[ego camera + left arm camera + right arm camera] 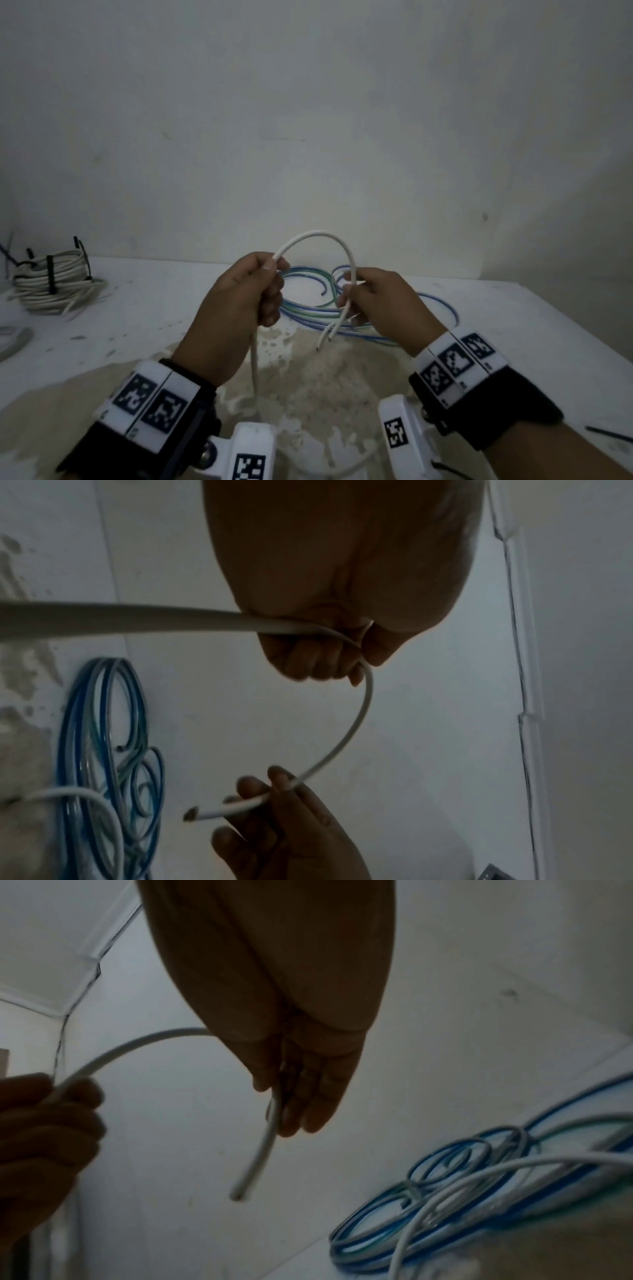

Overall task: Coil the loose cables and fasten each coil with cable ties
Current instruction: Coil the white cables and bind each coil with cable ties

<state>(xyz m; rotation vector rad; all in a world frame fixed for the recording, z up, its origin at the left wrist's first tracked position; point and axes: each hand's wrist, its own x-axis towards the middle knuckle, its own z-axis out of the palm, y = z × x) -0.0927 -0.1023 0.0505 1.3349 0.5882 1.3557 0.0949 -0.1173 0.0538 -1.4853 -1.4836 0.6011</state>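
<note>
White cable (318, 236) between both hands

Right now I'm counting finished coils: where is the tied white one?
In the head view the tied white coil sits on the table at the far left by the wall, left of the left hand.

Black wrist straps (486, 407) with white blocks of black square-patterned markers (150, 404) on both wrists
</note>
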